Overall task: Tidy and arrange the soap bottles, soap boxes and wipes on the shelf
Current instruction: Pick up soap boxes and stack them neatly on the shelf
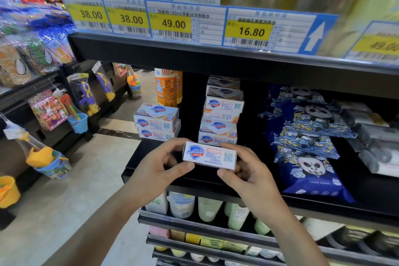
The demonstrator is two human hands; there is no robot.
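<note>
Head view: your left hand (160, 163) and right hand (241, 170) pinch a soap box (209, 155); placing it carelessly could topple the leaning stack (221, 112).

Soap box (209, 155) pinched between left hand (160, 167) and right hand (246, 174) above the shelf (151, 155) front, before two soap box stacks (221, 114).

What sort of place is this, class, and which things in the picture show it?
Most likely a shop aisle. Yellow price labels with barcodes line the shelf edge, identical soap boxes are stacked for sale, and packaged toys hang on a rack nearby.
</note>
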